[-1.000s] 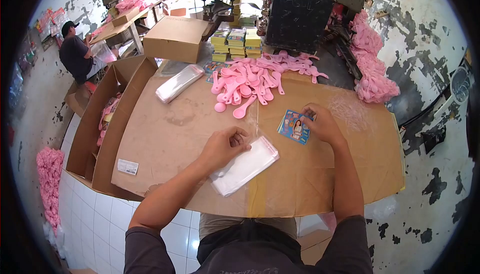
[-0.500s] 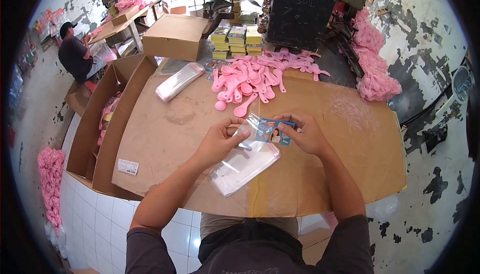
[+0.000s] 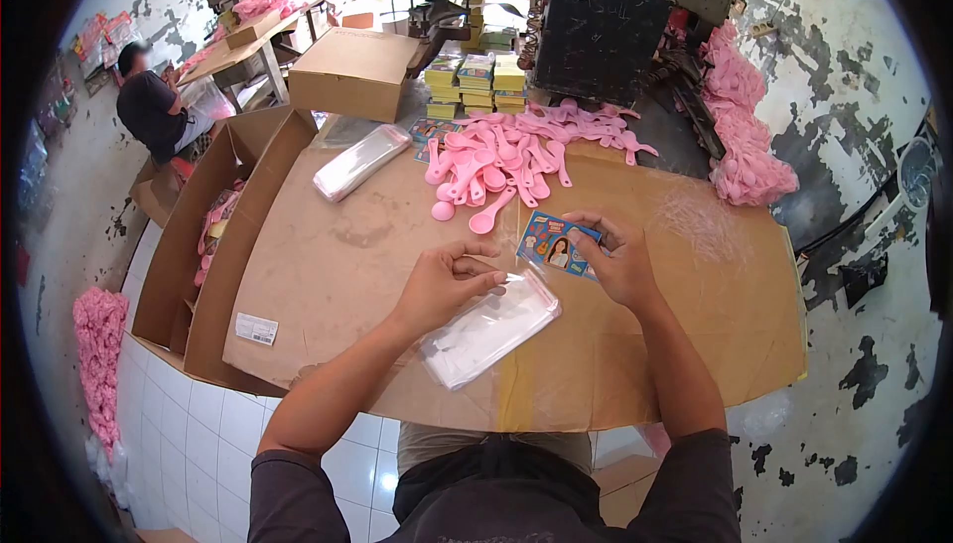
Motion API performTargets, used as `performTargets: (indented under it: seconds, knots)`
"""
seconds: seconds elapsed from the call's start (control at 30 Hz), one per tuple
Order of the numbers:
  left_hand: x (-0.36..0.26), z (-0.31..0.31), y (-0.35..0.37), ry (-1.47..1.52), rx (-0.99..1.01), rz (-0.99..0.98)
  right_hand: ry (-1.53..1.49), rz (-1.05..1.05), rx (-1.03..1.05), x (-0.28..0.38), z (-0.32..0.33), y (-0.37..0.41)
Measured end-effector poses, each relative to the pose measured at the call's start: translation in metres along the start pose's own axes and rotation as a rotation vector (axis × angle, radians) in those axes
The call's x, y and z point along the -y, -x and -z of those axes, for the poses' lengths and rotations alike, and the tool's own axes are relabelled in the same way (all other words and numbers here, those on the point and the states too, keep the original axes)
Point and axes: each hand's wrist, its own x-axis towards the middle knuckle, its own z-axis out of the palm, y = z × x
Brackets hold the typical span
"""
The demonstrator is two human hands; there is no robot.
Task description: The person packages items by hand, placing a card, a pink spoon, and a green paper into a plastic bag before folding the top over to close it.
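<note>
My right hand [image 3: 617, 263] pinches a blue printed card [image 3: 558, 243] with a picture of a person on it, tilted above the cardboard-covered table. My left hand [image 3: 452, 287] is closed, thumb against fingers, at the upper edge of a clear plastic bag [image 3: 514, 283]. Beneath it lies a stack of clear plastic bags [image 3: 486, 339]; where the held bag ends and the stack begins is hard to see. Just beyond the hands, a pink plastic spoon [image 3: 490, 215] lies in front of a heap of pink spoons [image 3: 496, 161].
Another bundle of clear bags [image 3: 361, 163] lies to the left. Stacked cards [image 3: 476, 76] and a closed carton [image 3: 352, 67] stand at the back, beside a black machine [image 3: 601, 32]. An open carton [image 3: 243, 235] flanks the table's left side. A co-worker [image 3: 151, 101] sits further left.
The card has moved out from the raised clear bag, slightly right and up, and tilted. My left hand has lowered a little, and the bag no longer stands up in front of the card.
</note>
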Motion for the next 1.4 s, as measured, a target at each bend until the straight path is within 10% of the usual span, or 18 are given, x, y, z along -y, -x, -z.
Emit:
performTargets:
  seconds: [0.33, 0.73, 1.03, 1.33, 1.4]
  knots:
    - [0.009, -0.004, 0.000, -0.121, 0.042, -0.085, 0.385, 0.248, 0.088, 0.013, 0.001, 0.001]
    - [0.010, -0.003, 0.001, -0.133, 0.072, -0.034, 0.062, 0.167, -0.110, 0.005, -0.014, 0.003]
    - [0.002, -0.009, 0.008, -0.370, 0.074, -0.105, 0.403, 0.374, 0.248, 0.023, -0.018, 0.005]
    - [0.016, -0.007, 0.000, -0.080, -0.006, -0.149, -0.021, -0.119, 0.025, 0.004, -0.039, 0.009]
    - [0.015, -0.006, -0.001, -0.062, -0.027, -0.150, 0.175, 0.185, 0.152, 0.005, -0.037, 0.006]
